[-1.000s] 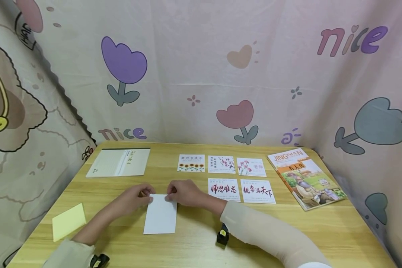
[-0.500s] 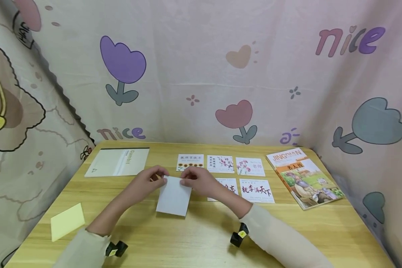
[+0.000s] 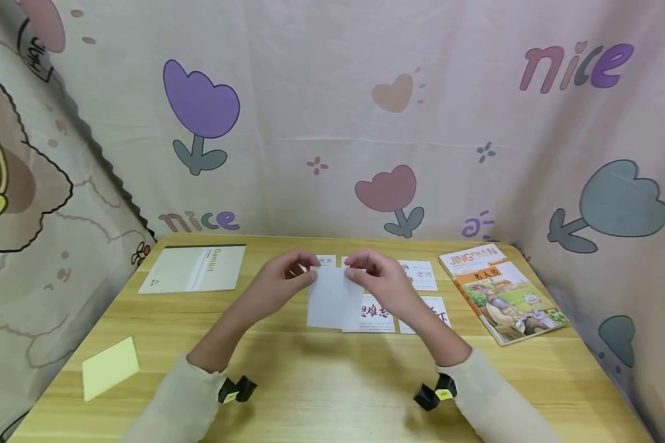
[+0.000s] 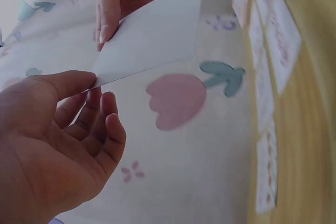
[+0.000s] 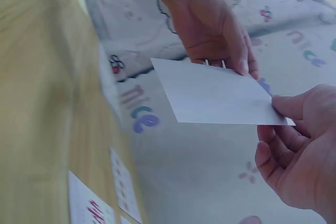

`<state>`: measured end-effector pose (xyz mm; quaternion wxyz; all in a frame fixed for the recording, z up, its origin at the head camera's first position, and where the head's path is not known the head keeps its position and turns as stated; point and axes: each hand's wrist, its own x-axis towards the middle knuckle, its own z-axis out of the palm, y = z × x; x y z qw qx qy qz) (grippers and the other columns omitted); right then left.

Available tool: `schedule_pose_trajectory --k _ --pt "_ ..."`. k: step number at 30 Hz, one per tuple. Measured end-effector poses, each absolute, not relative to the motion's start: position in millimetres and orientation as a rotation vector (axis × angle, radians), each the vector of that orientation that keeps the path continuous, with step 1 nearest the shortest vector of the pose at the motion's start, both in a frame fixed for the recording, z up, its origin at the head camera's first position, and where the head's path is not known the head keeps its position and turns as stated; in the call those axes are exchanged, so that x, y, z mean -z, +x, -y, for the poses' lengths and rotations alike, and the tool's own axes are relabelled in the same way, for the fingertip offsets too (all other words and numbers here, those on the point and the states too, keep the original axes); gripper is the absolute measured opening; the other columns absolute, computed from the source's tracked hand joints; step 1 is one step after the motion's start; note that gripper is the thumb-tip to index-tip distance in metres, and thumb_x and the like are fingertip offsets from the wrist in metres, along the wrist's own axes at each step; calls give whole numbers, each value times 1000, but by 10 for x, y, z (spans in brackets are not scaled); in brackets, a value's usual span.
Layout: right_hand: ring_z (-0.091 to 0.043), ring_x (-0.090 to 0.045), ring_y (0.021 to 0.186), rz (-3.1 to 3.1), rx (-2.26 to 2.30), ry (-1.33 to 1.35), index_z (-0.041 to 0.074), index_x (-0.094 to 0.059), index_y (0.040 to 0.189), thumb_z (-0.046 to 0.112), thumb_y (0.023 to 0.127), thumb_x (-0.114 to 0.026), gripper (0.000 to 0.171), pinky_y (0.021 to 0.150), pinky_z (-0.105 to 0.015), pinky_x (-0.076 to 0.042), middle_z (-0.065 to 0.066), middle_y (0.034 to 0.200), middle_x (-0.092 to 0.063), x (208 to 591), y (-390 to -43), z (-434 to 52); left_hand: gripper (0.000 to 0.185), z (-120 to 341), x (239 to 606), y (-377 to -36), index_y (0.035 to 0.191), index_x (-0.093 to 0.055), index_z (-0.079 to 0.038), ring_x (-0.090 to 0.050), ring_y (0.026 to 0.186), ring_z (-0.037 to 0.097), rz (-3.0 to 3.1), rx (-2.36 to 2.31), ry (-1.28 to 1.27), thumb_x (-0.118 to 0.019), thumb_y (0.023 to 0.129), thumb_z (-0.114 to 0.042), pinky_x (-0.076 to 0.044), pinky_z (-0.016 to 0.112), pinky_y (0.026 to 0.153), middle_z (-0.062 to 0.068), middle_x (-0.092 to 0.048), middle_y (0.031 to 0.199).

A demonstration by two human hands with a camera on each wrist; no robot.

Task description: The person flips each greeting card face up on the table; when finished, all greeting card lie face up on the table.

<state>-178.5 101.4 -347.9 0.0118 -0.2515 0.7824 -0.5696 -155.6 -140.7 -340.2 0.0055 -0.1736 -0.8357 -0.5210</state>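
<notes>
Spreading under everything, the wooden table [image 3: 321, 394] carries a book [image 3: 501, 292] at your right, a notebook [image 3: 194, 268] at your left and picture cards [image 3: 378, 314] between. Your left hand [image 3: 279, 284] and right hand [image 3: 378, 280] each pinch a top corner of the white card [image 3: 332, 298], lifted above those cards.

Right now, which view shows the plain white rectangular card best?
The right wrist view: the plain white rectangular card shows whole, both corner pinches visible. The left wrist view sees it foreshortened; the head view shows it small, top corners behind fingers.
</notes>
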Motion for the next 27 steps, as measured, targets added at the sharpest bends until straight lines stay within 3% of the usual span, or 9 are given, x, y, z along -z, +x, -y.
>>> schedule_pose_trajectory --k 11,20,27 --pt "-32 -55 79 -2464 1909 -682 16 -65 105 31 88 -69 23 63 -29 -47 -9 87 -60 3330 -1777 -1338 17 1208 3255 -1605 110 -62 -20 -57 81 28 2483 1744 -590 -60 94 -26 -53 35 70 4 -59 99" --pt "-28 -55 76 -2439 1943 -770 15 -65 105 27 90 -67 19 64 -27 -48 -9 86 -60 3299 -1752 -1386 18 1202 3278 -1606 111 -62 -18 -58 85 27 2410 1797 -598 -59 95 -25 -54 38 74 4 -59 103" --pt "-31 -55 84 -2134 1971 -1067 5 -63 109 16 97 -55 18 70 -34 -53 -12 109 -63 3301 -1666 -1331 25 1142 3430 -1675 116 -60 -13 -57 97 27 2303 2006 -641 -60 95 -25 -51 46 85 7 -58 110"
